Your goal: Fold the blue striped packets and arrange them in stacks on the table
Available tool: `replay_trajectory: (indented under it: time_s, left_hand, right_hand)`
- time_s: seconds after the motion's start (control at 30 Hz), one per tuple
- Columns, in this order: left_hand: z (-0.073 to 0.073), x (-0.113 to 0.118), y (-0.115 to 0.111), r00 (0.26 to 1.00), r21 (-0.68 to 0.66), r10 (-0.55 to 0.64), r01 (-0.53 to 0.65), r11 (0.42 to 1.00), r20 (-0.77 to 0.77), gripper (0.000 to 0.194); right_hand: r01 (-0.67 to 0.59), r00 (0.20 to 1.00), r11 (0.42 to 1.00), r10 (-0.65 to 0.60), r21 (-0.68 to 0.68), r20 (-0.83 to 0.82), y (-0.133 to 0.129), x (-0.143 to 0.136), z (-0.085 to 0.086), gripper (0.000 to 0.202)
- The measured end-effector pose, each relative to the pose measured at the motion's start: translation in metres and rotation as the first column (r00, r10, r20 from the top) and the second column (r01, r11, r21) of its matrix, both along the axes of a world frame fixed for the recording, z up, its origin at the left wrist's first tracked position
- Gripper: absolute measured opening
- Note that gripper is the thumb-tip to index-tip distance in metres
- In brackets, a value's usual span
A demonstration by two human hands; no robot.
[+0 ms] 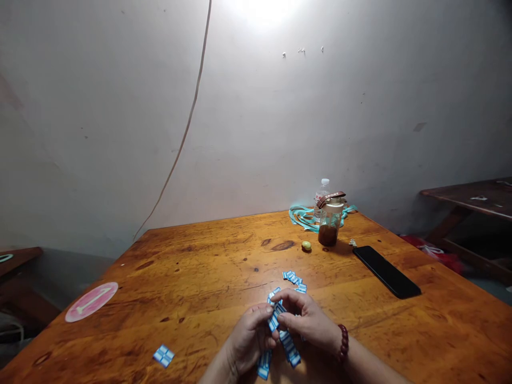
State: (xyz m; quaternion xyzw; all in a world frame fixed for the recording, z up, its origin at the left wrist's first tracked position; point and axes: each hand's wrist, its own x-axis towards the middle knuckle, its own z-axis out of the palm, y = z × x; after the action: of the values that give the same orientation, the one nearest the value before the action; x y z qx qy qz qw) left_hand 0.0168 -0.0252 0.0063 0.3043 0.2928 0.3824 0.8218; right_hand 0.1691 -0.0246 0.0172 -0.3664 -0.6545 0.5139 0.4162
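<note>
My left hand (251,338) and my right hand (311,321) meet low in the middle, just above the wooden table (208,266). Both pinch a blue-and-white segmented strip (273,322) between thumb and fingers. More of the same blue-and-white material, looking like a folded chain of small labels, hangs below and shows behind my fingers; my hands hide where the parts join. Beyond my right hand, further blue-and-white segments (293,278) lie on the tabletop. A separate square blue-and-white piece (164,356) lies to the left, apart from my hands. A dark red bead bracelet circles my right wrist.
A black phone (386,271) lies at the right. Toward the back stand a tumbler with brown contents (328,226) and a clear plastic bottle (322,194), beside turquoise ribbon (298,216). A small yellowish-green object (306,246) sits nearby. A pink oval sticker (92,302) marks the left edge.
</note>
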Motion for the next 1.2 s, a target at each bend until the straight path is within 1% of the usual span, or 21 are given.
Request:
replay_trajectory:
  time_s: [0.13,0.3,0.4,0.47,0.53,0.63,0.73,0.8,0.93,1.0,1.07,1.1,1.13,1.17,1.2]
  left_hand:
    - [0.001,0.001,-0.001,0.999,0.02,-0.002,0.002,1.0,-0.046,0.021]
    - [0.007,0.004,-0.001,0.994,0.081,0.044,-0.036,0.996,-0.101,0.024]
    - [0.008,0.005,-0.001,0.983,0.126,0.1,-0.08,0.989,-0.156,0.023]
    - [0.006,0.005,0.001,0.972,0.144,0.151,-0.126,0.982,-0.18,0.021]
    - [0.003,0.005,0.002,0.966,0.147,0.176,-0.15,0.978,-0.19,0.021]
    - [-0.001,0.005,0.004,0.966,0.139,0.169,-0.143,0.98,-0.197,0.024]
    - [-0.001,0.005,0.004,0.963,0.13,0.178,-0.154,0.98,-0.203,0.025]
    - [0.0,0.005,0.003,0.966,0.116,0.175,-0.155,0.981,-0.188,0.025]
    - [0.002,0.003,0.002,0.984,0.071,0.121,-0.113,0.991,-0.128,0.024]
    - [0.0,0.002,0.003,0.984,0.055,0.12,-0.114,0.992,-0.132,0.021]
    - [-0.001,0.002,0.004,0.977,0.053,0.121,-0.113,0.992,-0.178,0.021]
    - [-0.001,0.002,0.004,0.968,0.077,0.125,-0.11,0.991,-0.216,0.021]
    - [-0.001,0.001,0.004,0.955,0.131,0.139,-0.107,0.986,-0.261,0.022]
    - [-0.001,0.001,0.004,0.937,0.215,0.167,-0.102,0.971,-0.308,0.021]
    - [0.0,0.001,0.004,0.913,0.318,0.209,-0.093,0.944,-0.351,0.02]
  right_hand:
    - [0.018,0.999,0.999,-0.02,-0.044,-0.036,-0.001,-0.002,0.0,0.017]
    - [0.088,0.993,0.995,-0.091,-0.044,-0.072,0.003,-0.003,-0.003,0.016]
    - [0.13,0.987,0.991,-0.133,-0.038,-0.088,0.005,-0.003,-0.006,0.015]
    - [0.154,0.984,0.988,-0.155,-0.02,-0.088,0.006,-0.003,-0.008,0.015]
    - [0.173,0.981,0.985,-0.174,-0.015,-0.089,0.006,-0.003,-0.009,0.016]
    - [0.142,0.982,0.989,-0.147,-0.046,-0.116,0.006,-0.003,-0.008,0.016]
    - [0.131,0.983,0.99,-0.137,-0.054,-0.122,0.007,-0.003,-0.005,0.017]
    - [0.142,0.983,0.989,-0.145,-0.038,-0.115,0.006,-0.003,-0.003,0.016]
    - [0.125,0.985,0.992,-0.124,0.003,-0.12,0.005,-0.005,-0.003,0.012]
    - [0.137,0.986,0.99,-0.134,0.024,-0.103,0.005,-0.005,-0.004,0.011]
    - [0.158,0.986,0.986,-0.154,0.048,-0.067,0.005,-0.004,-0.005,0.011]
    - [0.168,0.985,0.984,-0.165,0.062,-0.044,0.005,-0.004,-0.005,0.012]
    - [0.177,0.984,0.981,-0.176,0.076,-0.02,0.005,-0.004,-0.005,0.012]
    - [0.184,0.983,0.979,-0.185,0.09,0.004,0.004,-0.003,-0.006,0.013]
    - [0.187,0.981,0.977,-0.19,0.103,0.024,0.004,-0.003,-0.006,0.013]
